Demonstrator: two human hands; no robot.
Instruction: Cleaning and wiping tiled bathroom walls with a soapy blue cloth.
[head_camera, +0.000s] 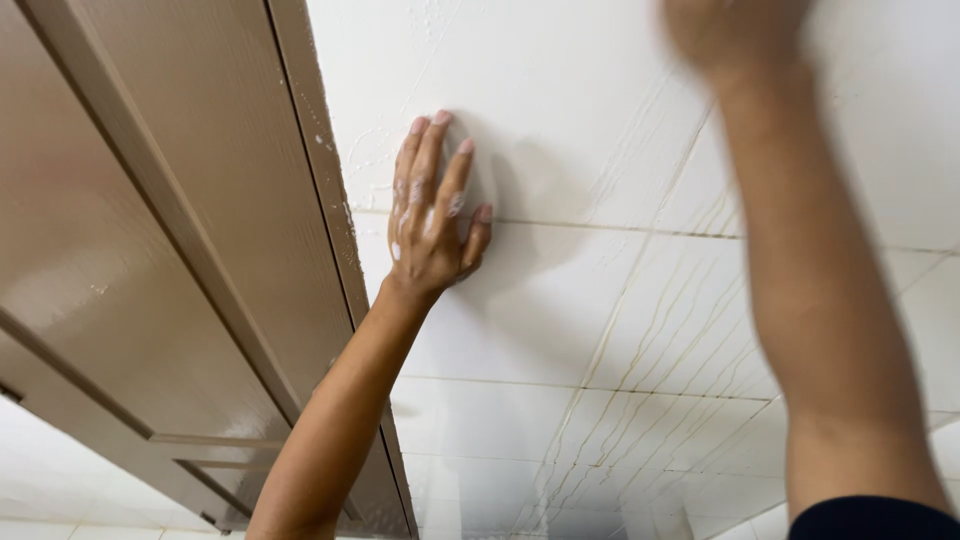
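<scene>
**Soapy palm flat on white tiled wall beside brown door**

The left hand (432, 215) presses flat against the white tiled wall (600, 330), fingers stretched out and close together, pointing up and slightly right in the picture. Its long axis runs from the wrist at lower left to the fingertips at upper right, crossing a grout line that passes under the knuckles. White foam streaks the back of the fingers. The hand lies open and grips nothing; whether anything sits beneath the palm cannot be told. Its forearm rises from the bottom edge, slanting up to the right, just beside the frame of the brown door (150, 250), which fills the left side.

The right hand (735, 35) is at the top edge on the right, blurred and partly cut off, so how far open it is cannot be told. Its forearm runs steeply down to a dark sleeve (870, 520) at the bottom right corner. Thin brownish run marks streak the tiles between the two arms.
</scene>
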